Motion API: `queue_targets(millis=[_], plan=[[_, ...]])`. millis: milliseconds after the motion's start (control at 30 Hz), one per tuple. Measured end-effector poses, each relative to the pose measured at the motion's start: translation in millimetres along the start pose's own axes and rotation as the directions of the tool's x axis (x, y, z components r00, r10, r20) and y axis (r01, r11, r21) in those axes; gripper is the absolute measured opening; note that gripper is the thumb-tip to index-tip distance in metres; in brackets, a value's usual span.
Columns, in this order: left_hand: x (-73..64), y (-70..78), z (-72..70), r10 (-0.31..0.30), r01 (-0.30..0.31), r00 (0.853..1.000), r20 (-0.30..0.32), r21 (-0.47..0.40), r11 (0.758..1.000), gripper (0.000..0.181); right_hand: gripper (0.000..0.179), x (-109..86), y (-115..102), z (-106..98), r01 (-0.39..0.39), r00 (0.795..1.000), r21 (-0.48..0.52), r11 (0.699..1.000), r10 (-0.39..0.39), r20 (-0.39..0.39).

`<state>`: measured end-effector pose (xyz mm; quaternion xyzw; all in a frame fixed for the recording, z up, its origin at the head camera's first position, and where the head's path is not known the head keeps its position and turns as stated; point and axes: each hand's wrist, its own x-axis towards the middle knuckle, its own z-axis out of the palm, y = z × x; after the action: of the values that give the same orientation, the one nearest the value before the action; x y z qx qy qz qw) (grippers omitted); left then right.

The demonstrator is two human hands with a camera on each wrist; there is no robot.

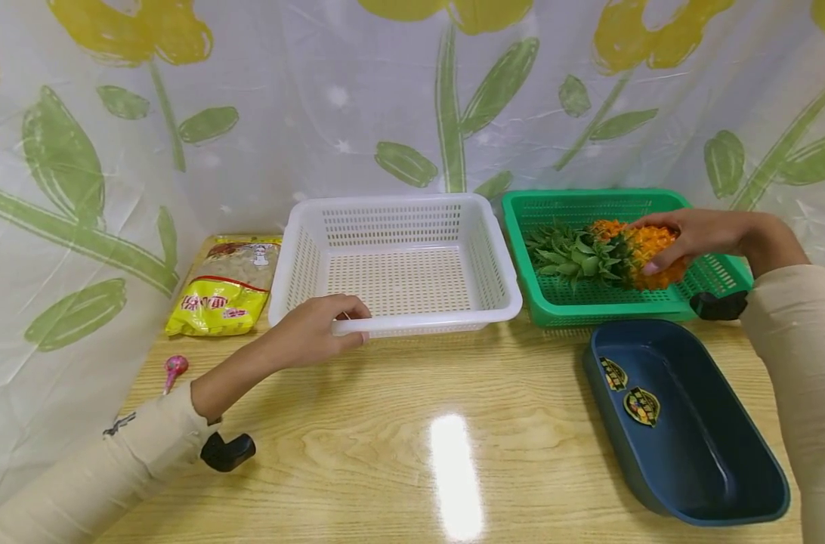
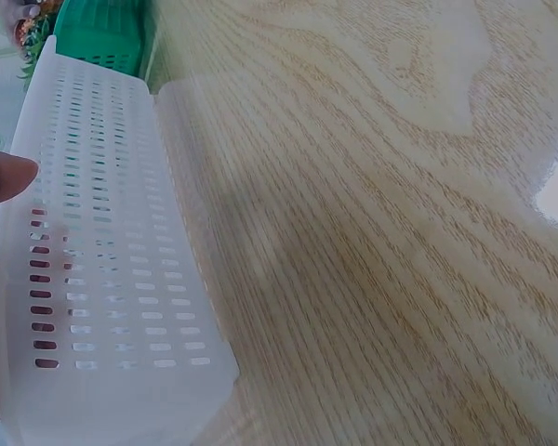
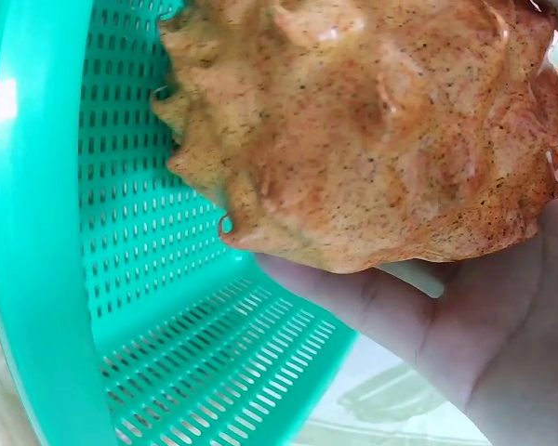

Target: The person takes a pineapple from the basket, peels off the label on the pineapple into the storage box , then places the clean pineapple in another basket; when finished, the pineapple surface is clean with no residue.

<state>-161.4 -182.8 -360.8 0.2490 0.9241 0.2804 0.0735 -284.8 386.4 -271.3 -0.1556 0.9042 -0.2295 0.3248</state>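
My left hand grips the front rim of the white plastic basket, thumb outside and fingers over the edge. In the left wrist view the thumb lies against the basket's slotted wall. My right hand grasps an orange toy pineapple by its body, inside the green basket. The pineapple's leafy green crown points left. Seen from the right wrist, the bumpy, dark-speckled pineapple body sits against the curled fingers, next to the green basket's wall.
A dark blue tub with two stickers stands at the front right. On the left lie a yellow food packet and a pink lollipop. A flower-patterned curtain hangs behind the wooden table.
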Motion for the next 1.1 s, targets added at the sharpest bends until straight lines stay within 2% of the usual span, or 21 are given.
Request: queue_targets(millis=[533, 933, 1100], plan=[[-0.5, 1.7, -1.2, 0.002, -0.002, 1.0, -0.001, -0.001, 1.0, 0.018, 0.094, 8.9, 4, 4, -0.062, 0.995, 0.053, 0.997, 0.058, 0.081], [0.1, 1.5, -1.1, -0.009, 0.009, 1.0, 0.01, -0.001, 1.0, 0.017, 0.094, 13.6, 6, 4, -0.09, 0.99, -0.017, 0.996, 0.092, 0.11], [0.0, 1.6, -1.1, -0.006, 0.006, 1.0, 0.008, -0.001, 1.0, 0.017, 0.094, 17.1, 5, 6, -0.103, 0.985, -0.009, 0.995, 0.103, 0.141]])
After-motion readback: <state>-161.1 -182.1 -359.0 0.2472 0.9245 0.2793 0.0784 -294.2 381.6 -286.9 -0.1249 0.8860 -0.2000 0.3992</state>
